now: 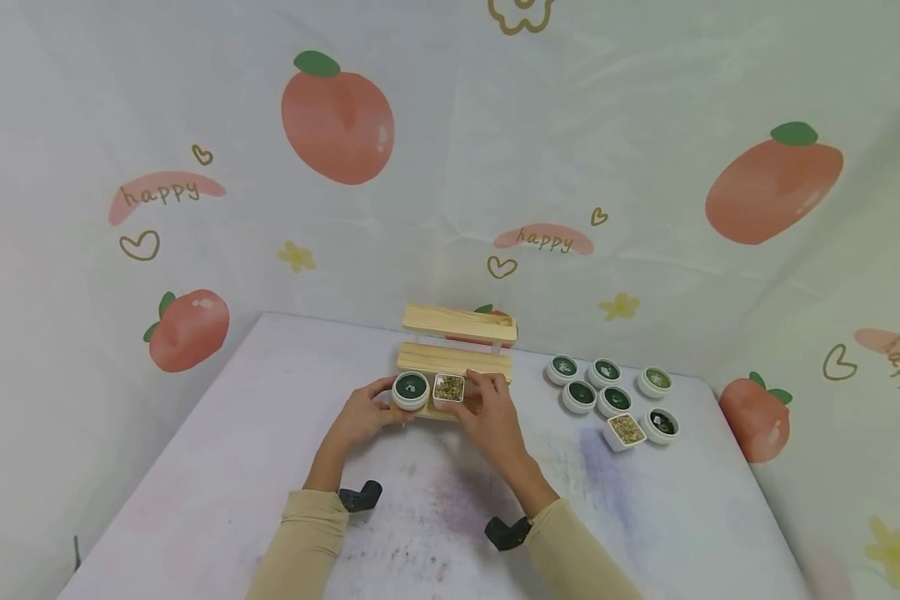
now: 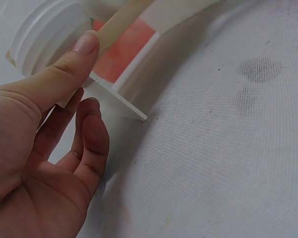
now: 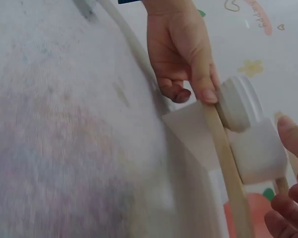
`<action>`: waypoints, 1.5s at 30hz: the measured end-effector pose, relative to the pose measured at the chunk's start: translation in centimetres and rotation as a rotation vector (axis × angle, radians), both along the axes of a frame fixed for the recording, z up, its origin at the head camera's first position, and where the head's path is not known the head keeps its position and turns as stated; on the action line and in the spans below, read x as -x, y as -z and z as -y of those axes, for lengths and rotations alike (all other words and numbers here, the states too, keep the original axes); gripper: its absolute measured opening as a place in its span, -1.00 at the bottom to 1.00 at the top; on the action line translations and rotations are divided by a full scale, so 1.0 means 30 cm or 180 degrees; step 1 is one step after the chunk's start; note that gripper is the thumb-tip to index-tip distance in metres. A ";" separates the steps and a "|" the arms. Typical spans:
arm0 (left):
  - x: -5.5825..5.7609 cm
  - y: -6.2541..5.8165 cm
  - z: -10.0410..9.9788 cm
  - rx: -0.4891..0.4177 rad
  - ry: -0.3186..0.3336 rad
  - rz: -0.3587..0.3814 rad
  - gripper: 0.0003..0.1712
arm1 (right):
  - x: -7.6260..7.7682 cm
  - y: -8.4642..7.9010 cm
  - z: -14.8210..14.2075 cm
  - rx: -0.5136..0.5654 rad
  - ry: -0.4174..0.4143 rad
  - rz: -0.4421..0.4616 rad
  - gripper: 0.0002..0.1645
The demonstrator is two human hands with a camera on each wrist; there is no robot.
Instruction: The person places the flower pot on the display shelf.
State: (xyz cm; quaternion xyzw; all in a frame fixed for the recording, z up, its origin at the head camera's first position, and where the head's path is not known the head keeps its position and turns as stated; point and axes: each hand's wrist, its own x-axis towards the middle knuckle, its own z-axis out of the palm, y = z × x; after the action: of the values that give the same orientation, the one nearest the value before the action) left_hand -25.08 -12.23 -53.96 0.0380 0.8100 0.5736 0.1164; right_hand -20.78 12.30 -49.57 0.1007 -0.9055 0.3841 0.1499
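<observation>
At the left end of a small wooden tiered shelf [image 1: 453, 358], my left hand [image 1: 360, 414] holds a round white cup [image 1: 410, 390] with dark green contents. The left thumb [image 2: 72, 67] lies along the cup's base and the front board's edge, while the other fingers bend below the board. Beside that cup stands a square white cup [image 1: 448, 389] filled with speckled green-brown bits. My right hand [image 1: 492, 421] is at the square cup's right side, its thumb near the front rim. In the right wrist view its fingers [image 3: 288, 208] are spread apart beside the cup.
Several round white cups [image 1: 615, 402] with green contents stand to the right on the white-covered table [image 1: 420, 533]. Another square cup [image 1: 626, 431] with grainy contents is among them. The shelf's two upper boards rise behind my hands, near a fruit-print backdrop [image 1: 435, 250].
</observation>
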 end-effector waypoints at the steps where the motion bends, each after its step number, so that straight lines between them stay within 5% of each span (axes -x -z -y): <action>1: -0.001 0.000 -0.001 -0.0006 -0.0004 0.0007 -0.01 | -0.004 -0.003 -0.010 0.0016 0.0025 0.0017 -0.21; 18: -0.006 -0.002 0.004 0.0060 0.0003 0.0013 0.01 | -0.020 -0.027 -0.237 0.0253 0.0607 0.0004 -0.32; 35: 0.002 0.005 0.002 0.0055 -0.0007 0.0040 0.02 | 0.029 0.095 -0.436 0.0114 0.1373 -0.0054 -0.13; 45: -0.004 -0.005 -0.002 0.0032 -0.0028 0.0032 0.02 | 0.082 0.127 -0.459 -0.0094 0.1499 0.0120 -0.02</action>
State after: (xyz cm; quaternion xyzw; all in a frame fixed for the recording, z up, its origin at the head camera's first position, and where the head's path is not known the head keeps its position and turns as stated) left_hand -24.98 -12.17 -53.82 0.0310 0.8124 0.5702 0.1182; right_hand -23.24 26.07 -53.39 -0.1183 -0.9122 0.3270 0.2169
